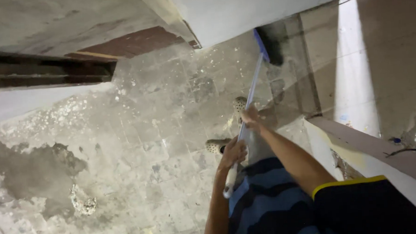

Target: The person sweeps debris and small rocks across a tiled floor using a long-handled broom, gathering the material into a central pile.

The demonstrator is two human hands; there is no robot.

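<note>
I hold a long broom with a pale handle [251,98] and a blue head with dark bristles [268,44]. My left hand [234,152] grips the handle low down, near its white end. My right hand [251,118] is closed around the handle higher up. The bristles rest on the dusty tiled floor [170,118] close to a white wall corner [240,10]. My feet in pale perforated clogs [239,104] stand under the handle.
White debris and dust speckle the floor. A dark wet patch [32,169] with a crumpled scrap [83,204] lies at the left. A dark doorway threshold [47,70] is at upper left. A low white wall [359,148] runs along my right.
</note>
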